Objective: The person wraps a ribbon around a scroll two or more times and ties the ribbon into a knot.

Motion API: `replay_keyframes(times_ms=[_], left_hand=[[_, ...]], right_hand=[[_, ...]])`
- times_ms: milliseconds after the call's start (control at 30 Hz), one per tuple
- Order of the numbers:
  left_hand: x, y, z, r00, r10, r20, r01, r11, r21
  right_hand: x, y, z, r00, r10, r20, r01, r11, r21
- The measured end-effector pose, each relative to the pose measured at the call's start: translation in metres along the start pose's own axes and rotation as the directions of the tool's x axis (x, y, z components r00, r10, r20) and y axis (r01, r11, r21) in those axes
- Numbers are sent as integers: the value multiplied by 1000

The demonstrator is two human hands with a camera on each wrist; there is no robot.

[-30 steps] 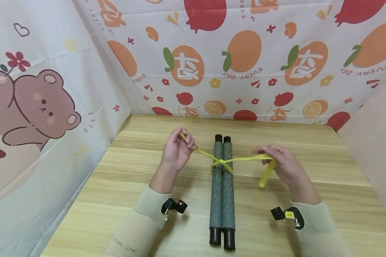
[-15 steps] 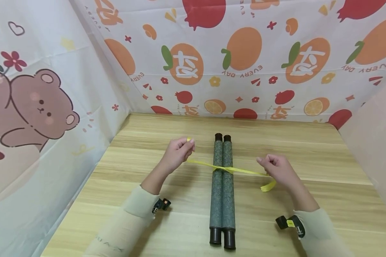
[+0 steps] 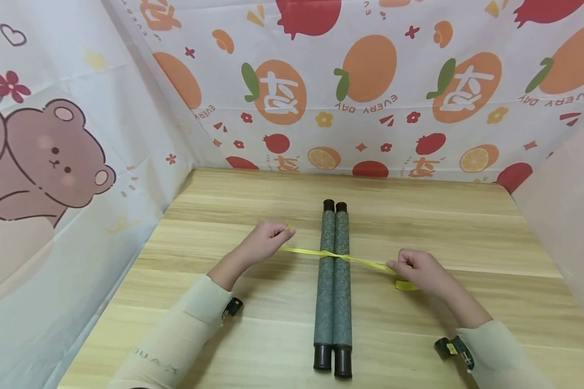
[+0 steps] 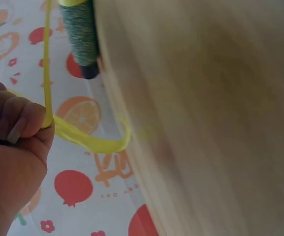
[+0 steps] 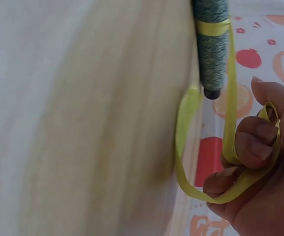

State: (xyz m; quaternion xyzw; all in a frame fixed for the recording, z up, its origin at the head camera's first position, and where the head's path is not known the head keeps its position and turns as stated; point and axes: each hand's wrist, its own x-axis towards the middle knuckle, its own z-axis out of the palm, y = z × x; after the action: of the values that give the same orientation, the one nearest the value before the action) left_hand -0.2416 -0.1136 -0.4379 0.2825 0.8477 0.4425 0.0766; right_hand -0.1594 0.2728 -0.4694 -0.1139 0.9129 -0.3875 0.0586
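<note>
Two green-grey scroll rolls with dark end knobs lie side by side on the table, the left roll [image 3: 325, 302] touching the right roll [image 3: 342, 302]. A yellow ribbon [image 3: 304, 251] wraps round both near their upper half and crosses on top. To the left of the rolls, my left hand [image 3: 265, 242] grips one ribbon end with curled fingers; a tail hangs past it in the left wrist view. On the other side, my right hand [image 3: 423, 272] grips the other end, its ribbon looped through the fingers in the right wrist view. Both stretches look taut.
The wooden table [image 3: 214, 346] runs back to a fruit-printed cloth [image 3: 321, 81]. A cloth with a bear print [image 3: 53, 156] hangs at the left, and a pale plain one [image 3: 574, 216] at the right. Small black cameras sit on both sleeves.
Both hands have come lower and turned knuckles up, the left also slightly outward. The ribbon's crossing has drawn tight and flat against the rolls, where a loose cross stood before.
</note>
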Motion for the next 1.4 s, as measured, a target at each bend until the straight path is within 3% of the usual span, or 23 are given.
replay_keyframes(times_ms=[300, 433, 500, 600, 733, 833, 967, 1067, 1133, 1267, 1400], left_hand=[[0, -1, -2, 999, 18, 29, -23, 985, 174], [-1, -1, -2, 997, 37, 62, -48, 981, 187], [-4, -1, -1, 996, 17, 85, -32, 985, 169], [-7, -2, -1, 994, -40, 107, 29, 994, 104], [-10, -5, -6, 987, -130, 94, 139, 985, -100], [-11, -8, -12, 979, -195, 53, 202, 938, -283], [-11, -13, -24, 967, -253, -34, 207, 857, -472], [-13, -18, -35, 958, -270, -100, 181, 833, -522], [-16, -21, -44, 949, -283, -141, 173, 837, -518], [-24, -27, -62, 912, -348, -218, 190, 828, -527], [-31, -32, -77, 867, -414, -277, 189, 787, -587]], right_hand=[[-4, -3, 1, 999, 31, 22, -31, 999, 22], [-6, -2, 1, 999, 37, 26, -38, 998, 44], [-7, 3, 2, 999, 30, 42, -32, 998, 59], [-11, 5, 0, 999, 23, 46, -28, 996, 89], [-17, 9, -8, 999, 38, -5, -36, 980, 194], [-22, 11, -14, 994, 75, -82, -50, 961, 272], [-26, 14, -19, 967, 181, -180, -123, 947, 295], [-27, 17, -22, 954, 216, -207, -170, 960, 222], [-28, 20, -25, 955, 218, -200, -191, 970, 147], [-33, 28, -35, 966, 200, -166, -204, 979, -6], [-37, 37, -50, 976, 177, -124, -188, 979, -82]])
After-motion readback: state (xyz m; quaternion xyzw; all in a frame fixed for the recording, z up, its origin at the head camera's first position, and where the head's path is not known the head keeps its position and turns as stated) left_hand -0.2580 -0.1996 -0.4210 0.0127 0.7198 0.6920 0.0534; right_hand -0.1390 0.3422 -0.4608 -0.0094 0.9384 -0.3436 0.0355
